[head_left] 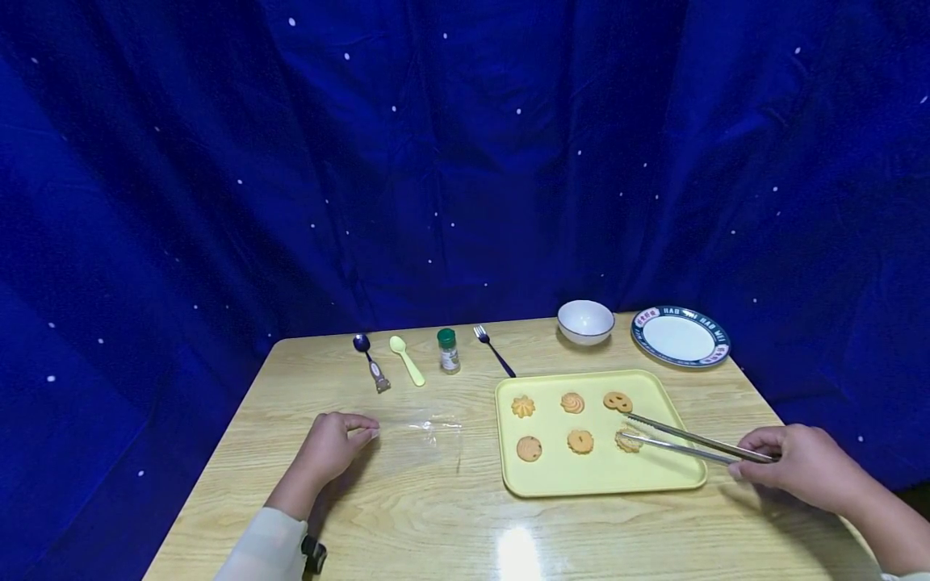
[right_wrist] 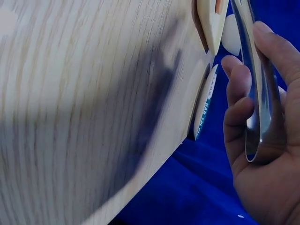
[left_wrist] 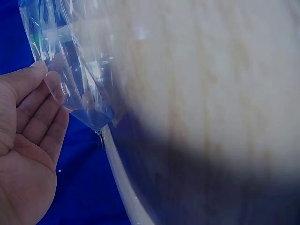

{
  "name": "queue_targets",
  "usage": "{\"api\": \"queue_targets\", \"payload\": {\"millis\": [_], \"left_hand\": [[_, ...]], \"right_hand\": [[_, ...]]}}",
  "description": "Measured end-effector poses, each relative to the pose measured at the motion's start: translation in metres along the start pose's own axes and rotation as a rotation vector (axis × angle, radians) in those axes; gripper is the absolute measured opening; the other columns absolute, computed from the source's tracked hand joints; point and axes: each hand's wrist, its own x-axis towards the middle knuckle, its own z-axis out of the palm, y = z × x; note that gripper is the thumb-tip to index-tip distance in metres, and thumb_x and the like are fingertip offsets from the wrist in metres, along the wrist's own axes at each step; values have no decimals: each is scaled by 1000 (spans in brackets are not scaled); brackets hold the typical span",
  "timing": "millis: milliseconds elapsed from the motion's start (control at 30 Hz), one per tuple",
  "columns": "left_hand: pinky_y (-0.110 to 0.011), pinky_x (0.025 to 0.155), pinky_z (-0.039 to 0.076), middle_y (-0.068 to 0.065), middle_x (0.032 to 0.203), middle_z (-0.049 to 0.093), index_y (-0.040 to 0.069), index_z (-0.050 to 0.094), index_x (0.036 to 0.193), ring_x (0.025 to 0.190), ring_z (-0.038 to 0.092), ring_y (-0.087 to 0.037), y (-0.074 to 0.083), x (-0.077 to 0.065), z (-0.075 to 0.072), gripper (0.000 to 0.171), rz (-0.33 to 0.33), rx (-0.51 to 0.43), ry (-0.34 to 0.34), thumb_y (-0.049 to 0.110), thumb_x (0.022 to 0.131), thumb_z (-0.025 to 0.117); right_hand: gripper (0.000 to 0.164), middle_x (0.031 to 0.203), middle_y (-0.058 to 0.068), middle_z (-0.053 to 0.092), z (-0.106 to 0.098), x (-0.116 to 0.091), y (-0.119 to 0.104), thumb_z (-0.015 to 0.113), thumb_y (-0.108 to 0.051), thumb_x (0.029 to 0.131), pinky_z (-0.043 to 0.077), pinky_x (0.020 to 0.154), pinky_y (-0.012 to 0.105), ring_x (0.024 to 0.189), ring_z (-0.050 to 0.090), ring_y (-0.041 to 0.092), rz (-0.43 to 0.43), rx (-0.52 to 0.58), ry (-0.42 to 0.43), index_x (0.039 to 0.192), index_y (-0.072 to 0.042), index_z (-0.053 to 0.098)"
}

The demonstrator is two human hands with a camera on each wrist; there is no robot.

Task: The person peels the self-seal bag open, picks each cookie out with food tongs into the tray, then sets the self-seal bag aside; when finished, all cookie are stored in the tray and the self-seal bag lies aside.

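Observation:
My left hand (head_left: 330, 448) pinches the edge of a clear plastic bag (left_wrist: 79, 61) between thumb and forefinger, low over the table's left half. In the head view the bag (head_left: 429, 440) shows mostly as glints. At the right, my right hand (head_left: 802, 468) grips metal tongs (head_left: 701, 438), their arms spread apart. The tips reach over the right side of a yellow tray (head_left: 552, 478). One tip overlaps a round cookie (head_left: 626, 441) at the tray's front right; the other is just below a pretzel-shaped cookie (head_left: 617, 401). Several more cookies (head_left: 580, 441) lie in two rows.
Along the back stand a white bowl (head_left: 585, 321), a dark-rimmed plate (head_left: 680, 337) and a green-capped seasoning bottle (head_left: 449, 352). A fork (head_left: 496, 352), a yellow spoon (head_left: 407, 361) and a dark spoon (head_left: 372, 363) lie left of them. A blue curtain hangs behind the table.

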Motion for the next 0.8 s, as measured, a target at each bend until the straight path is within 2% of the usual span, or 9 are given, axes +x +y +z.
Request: {"api": "queue_targets", "payload": {"millis": [167,333,533,800], "left_hand": [[-50,102,53,-3,116,77,19,82,102,121,67,-29,0,0,0,12,-8,-10,1,23,96,73],[-51,103,53,-2,115,77,18,82,102,120,68,-29,0,0,2,12,21,-37,2,22,95,74],[-52,103,53,-2,113,78,17,82,102,118,69,-29,0,0,2,12,45,-31,17,22,95,74],[-52,104,52,-2,113,78,16,82,101,117,69,-29,0,1,2,12,38,-28,16,22,95,74]], "right_hand": [[27,63,-11,64,2,0,-2,79,-44,89,37,50,23,54,50,1,119,-16,40,89,-19,70],[36,61,-6,63,9,-3,2,65,-49,98,35,49,26,53,48,6,197,-40,51,89,-14,65],[42,63,-5,64,15,-4,10,59,-52,100,33,52,28,58,50,13,272,-63,58,88,-13,65],[45,69,-4,63,15,2,10,60,-55,98,36,55,30,63,50,16,319,-86,53,89,-11,67]]}}
